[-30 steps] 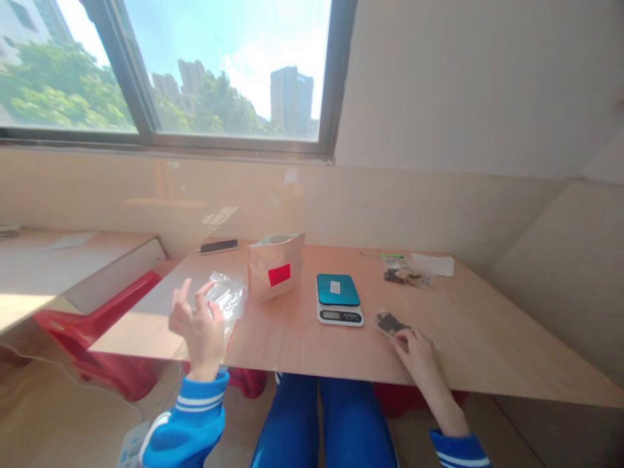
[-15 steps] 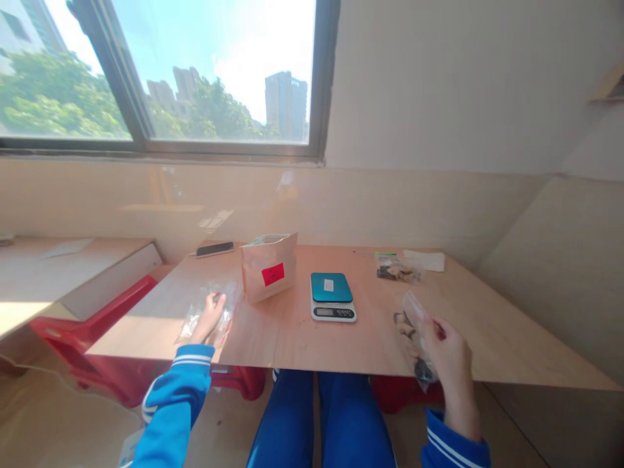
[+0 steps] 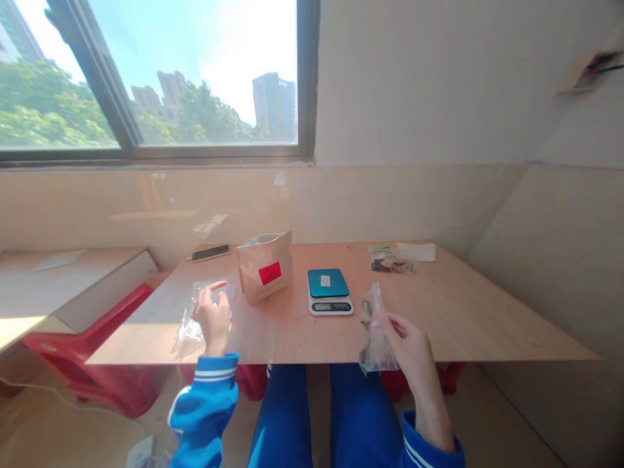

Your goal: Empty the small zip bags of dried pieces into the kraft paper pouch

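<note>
My left hand [image 3: 213,320] hovers over clear plastic bags [image 3: 190,328] at the left of the table, thumb and forefinger apart and nothing visible between them. At the table's front edge, my right hand [image 3: 409,341] pinches a clear plastic bag [image 3: 377,344] by its upper side. Dark and tan pieces show inside that bag; what they are I cannot make out. Between the hands sits a kitchen scale [image 3: 329,294] with a teal top and a small white label. Left of the scale, a brown paper pouch [image 3: 251,279] with a red label stands upright, its top gaping.
Behind the scale to the right lies another bag of dark and tan pieces [image 3: 390,262], near white paper [image 3: 416,251] and a thin green item [image 3: 379,247]. A phone [image 3: 210,253] rests at the back left. Red stools [image 3: 92,351] stand below the table [image 3: 292,338].
My right hand has brought its bag leftward, closer to the scale. The left hand's fingers have spread and lifted from the plastic bags. The view has shifted slightly right.
</note>
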Available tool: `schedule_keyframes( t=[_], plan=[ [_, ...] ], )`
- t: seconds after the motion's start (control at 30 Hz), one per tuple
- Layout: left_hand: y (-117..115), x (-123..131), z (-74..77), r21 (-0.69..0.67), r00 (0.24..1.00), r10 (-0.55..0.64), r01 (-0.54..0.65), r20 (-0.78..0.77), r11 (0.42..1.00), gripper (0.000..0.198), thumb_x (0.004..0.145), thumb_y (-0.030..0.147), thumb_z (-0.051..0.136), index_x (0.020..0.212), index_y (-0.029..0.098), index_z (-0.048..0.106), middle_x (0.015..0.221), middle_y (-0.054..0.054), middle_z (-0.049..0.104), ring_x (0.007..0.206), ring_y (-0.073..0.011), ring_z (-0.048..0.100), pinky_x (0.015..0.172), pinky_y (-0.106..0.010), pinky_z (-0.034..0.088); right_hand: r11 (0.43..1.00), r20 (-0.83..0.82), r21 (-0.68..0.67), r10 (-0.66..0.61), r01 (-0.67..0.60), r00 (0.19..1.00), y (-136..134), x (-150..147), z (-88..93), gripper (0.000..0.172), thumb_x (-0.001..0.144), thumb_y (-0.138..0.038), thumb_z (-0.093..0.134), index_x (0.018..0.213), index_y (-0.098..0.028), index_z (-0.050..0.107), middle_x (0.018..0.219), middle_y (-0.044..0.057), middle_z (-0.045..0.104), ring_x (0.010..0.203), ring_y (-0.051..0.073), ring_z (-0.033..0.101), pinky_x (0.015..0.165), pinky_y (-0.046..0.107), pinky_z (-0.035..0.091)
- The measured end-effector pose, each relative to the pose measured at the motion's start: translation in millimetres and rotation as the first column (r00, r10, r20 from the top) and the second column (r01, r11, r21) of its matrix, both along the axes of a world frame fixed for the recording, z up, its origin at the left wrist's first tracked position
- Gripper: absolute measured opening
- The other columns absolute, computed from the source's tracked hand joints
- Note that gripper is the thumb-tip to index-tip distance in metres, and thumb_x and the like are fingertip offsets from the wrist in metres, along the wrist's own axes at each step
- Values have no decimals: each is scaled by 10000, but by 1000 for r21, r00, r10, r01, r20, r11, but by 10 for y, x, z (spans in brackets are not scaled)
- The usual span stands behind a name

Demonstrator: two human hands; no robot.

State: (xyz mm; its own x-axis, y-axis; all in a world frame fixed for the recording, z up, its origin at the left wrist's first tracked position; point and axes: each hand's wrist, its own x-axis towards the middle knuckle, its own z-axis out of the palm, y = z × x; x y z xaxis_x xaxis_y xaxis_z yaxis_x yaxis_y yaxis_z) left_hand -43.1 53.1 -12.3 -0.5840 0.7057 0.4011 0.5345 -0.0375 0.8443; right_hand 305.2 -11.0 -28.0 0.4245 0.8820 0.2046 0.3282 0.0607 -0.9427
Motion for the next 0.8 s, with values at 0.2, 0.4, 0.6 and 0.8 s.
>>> schedule_keyframes(
  t=[0.2,0.4,0.6,0.8],
  plan=[
    [-629,1340,48,115,564,-707,742,427,661,308,878,461,450,883,179,573,704,-6,598,556,-125,559,508,-231,401,976,-130,11,217,-218,967,-96,-426,216,327,730,-470,655,807,-154,688,762,112,744,715,247,704,621,299,539],
    [-835,1731,-159,168,507,-660,708,555,686,363,839,520,531,704,188,467,567,61,416,525,-91,435,529,-212,369,931,78,-30,365,-364,928,-242,-742,343,262,815,-396,585,759,-157,676,662,54,705,562,166,638,540,246,478],
    [-797,1490,-202,135,529,-622,689,578,712,383,823,551,528,729,179,507,598,43,462,559,-112,461,525,-230,389,873,-29,-4,488,-488,872,-219,-865,248,279,817,-419,616,759,-152,672,627,36,683,551,158,627,518,240,474],
    [-810,1415,-145,168,521,-642,688,563,706,388,829,565,502,754,185,534,589,34,505,585,-128,508,586,-247,434,825,-137,54,565,-563,814,-250,-869,300,305,830,-438,615,882,-146,685,744,57,716,655,166,658,642,277,529]
  ],
)
